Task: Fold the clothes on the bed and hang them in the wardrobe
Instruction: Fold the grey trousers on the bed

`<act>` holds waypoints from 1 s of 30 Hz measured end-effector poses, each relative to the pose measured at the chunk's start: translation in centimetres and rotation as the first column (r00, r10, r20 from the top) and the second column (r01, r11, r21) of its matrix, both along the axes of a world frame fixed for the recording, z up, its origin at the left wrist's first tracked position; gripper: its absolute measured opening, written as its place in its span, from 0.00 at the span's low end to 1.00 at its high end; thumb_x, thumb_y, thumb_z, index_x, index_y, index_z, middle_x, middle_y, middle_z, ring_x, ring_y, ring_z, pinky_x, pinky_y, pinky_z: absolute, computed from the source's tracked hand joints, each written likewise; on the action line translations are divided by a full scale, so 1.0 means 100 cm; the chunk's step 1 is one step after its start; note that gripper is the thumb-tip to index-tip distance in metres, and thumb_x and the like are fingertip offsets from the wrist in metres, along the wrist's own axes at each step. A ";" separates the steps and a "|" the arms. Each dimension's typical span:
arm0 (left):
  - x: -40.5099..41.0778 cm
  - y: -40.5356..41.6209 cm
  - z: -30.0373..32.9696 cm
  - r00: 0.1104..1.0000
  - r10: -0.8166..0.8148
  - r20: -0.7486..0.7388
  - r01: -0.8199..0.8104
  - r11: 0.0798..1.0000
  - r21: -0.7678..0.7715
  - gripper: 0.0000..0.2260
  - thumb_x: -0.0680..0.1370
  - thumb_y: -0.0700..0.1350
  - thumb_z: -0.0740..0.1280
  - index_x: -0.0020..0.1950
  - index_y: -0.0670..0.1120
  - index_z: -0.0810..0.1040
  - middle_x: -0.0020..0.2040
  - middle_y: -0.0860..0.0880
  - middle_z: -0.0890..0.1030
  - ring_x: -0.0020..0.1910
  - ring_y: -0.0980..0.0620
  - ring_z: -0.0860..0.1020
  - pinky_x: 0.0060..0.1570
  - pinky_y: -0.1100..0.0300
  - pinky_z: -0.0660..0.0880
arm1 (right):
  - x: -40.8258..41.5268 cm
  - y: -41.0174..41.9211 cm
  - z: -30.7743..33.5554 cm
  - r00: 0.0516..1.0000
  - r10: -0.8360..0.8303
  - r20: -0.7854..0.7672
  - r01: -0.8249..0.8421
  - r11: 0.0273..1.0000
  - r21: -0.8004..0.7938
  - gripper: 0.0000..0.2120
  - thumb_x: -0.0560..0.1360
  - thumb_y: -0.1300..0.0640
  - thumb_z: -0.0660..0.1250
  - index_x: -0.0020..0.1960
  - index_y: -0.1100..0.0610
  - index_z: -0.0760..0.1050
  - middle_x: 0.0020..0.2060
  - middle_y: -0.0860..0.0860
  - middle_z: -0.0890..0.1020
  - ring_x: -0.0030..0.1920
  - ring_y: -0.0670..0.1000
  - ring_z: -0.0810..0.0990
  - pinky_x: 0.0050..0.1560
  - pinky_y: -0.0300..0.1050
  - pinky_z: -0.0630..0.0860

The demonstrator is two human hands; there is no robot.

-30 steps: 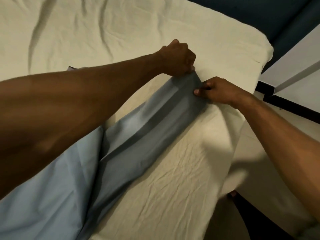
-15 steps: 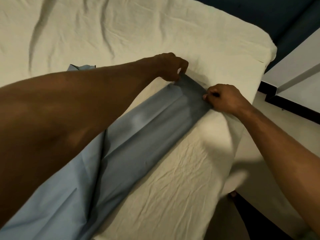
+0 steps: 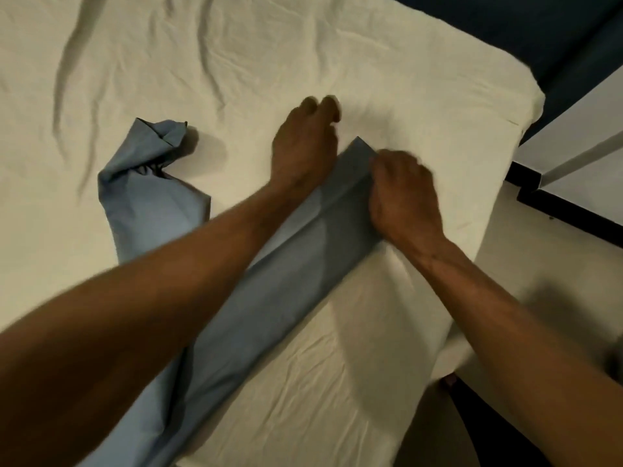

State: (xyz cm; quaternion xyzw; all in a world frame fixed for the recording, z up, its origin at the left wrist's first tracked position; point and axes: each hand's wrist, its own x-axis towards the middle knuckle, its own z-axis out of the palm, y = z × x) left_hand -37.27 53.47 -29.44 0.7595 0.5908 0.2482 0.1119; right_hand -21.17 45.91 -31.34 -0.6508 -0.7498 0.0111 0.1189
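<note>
While left hand (image 3: 303, 146) flattens, right hand (image 3: 403, 193) pinches

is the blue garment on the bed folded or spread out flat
Partly folded: the blue garment has one leg creased lengthwise under both hands; the other lies crumpled.

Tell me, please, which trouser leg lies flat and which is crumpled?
The right leg, under both hands, lies flat; the left leg is crumpled at its end.
</note>
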 end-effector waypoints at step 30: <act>-0.218 -0.048 0.007 0.866 0.353 -0.354 -0.413 0.904 -0.108 0.26 0.77 0.52 0.68 0.71 0.46 0.66 0.70 0.40 0.67 0.67 0.37 0.67 0.62 0.40 0.68 | -0.198 0.009 0.020 0.778 -0.184 -0.601 -0.112 0.900 -0.421 0.15 0.81 0.51 0.63 0.64 0.56 0.74 0.59 0.55 0.82 0.59 0.57 0.79 0.58 0.49 0.74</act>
